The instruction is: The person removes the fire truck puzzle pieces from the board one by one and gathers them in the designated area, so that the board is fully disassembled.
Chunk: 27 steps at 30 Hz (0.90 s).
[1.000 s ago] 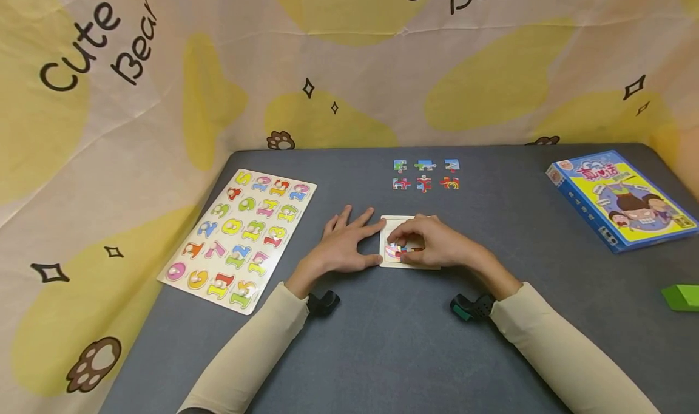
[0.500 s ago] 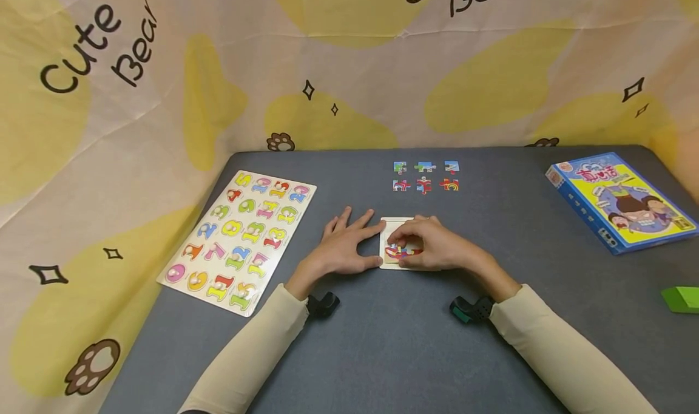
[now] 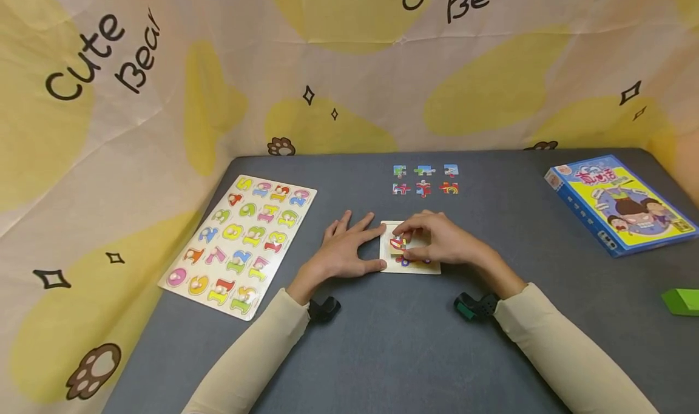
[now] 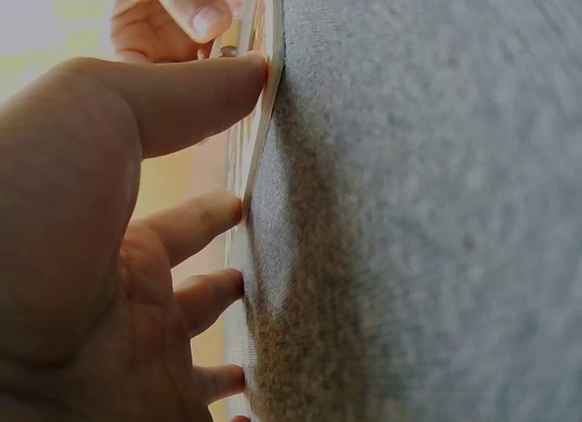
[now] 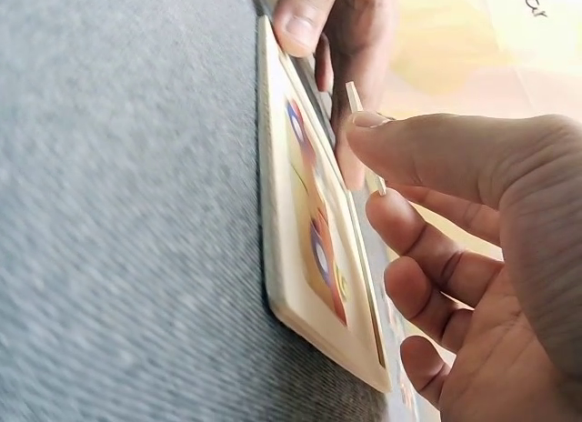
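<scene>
A small wooden puzzle tray (image 3: 390, 267) with a pale rim lies flat on the grey table, with part of a colourful picture (image 5: 318, 231) in its recess. My left hand (image 3: 341, 250) rests at its left side with spread fingers. Its thumb and index fingertip touch the tray's edge in the left wrist view. Over the tray, my right hand (image 3: 437, 238) pinches a thin puzzle piece (image 3: 398, 244) between thumb and fingers. The right wrist view has that piece edge-on, raised off the tray. My right hand covers the tray's right part in the head view.
Several loose jigsaw pieces (image 3: 423, 188) lie in two rows beyond the tray. At the left is a number puzzle board (image 3: 240, 232). A blue and yellow box (image 3: 622, 204) lies at the right, with a green block (image 3: 681, 302) near the right edge.
My right hand has lifted the puzzle piece, which now tilts above the tray, and more of the picture beneath shows. My left hand has stayed at the tray's edge.
</scene>
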Motion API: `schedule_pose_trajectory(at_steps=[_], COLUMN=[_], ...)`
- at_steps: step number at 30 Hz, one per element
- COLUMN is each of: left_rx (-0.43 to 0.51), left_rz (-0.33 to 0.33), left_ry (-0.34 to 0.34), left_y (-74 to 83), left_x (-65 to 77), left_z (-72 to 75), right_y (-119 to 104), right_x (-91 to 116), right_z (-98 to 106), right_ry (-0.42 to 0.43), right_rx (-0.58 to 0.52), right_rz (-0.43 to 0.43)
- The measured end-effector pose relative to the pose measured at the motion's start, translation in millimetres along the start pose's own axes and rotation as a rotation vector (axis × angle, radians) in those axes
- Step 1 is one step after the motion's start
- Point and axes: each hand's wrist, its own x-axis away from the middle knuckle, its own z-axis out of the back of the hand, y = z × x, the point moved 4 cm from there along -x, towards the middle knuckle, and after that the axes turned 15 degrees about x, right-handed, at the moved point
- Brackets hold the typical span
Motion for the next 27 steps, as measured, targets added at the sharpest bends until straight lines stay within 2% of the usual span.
schedule_pose_trajectory(at_steps=[11,21,27], left_rx=[0.005,0.002,-0.002], left_rz=[-0.011,-0.01,-0.013], left_ry=[0.018,0.019,0.018], left_y=[-1.5,-0.4,-0.9], left_x=[-0.9,1.2,1.2], left_z=[-1.7,0.0,-0.5], right_y=[19,36,45], right_x=[-3,-26,-37], right_z=[11,18,20], right_ry=[0.088,0.158,0.143], right_rx=[0.003,0.06,0.123], right_rz=[-0.058,-0.078,-0.142])
